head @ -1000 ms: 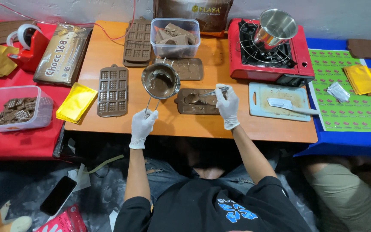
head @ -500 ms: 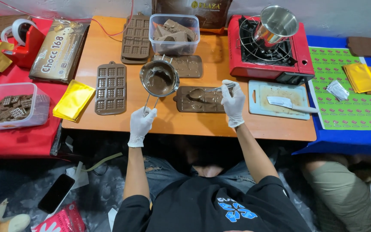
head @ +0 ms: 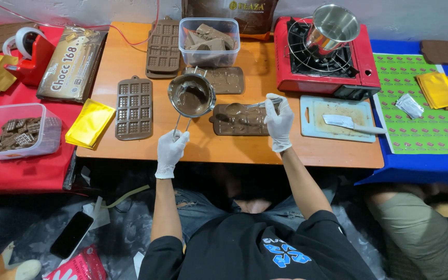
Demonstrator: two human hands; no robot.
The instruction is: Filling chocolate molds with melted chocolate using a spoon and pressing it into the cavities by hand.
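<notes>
We find our left hand (head: 171, 150) clamped on the melting pot (head: 191, 95) handle and our right hand (head: 279, 121) closed on a spoon (head: 245, 107) over the partly filled mould (head: 239, 120) at desk centre, the left mould (head: 134, 107) unfilled.

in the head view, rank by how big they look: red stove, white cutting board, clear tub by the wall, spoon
1. red stove
2. white cutting board and clear tub: look about alike, so no ranking between them
3. spoon, held in the right hand
</notes>
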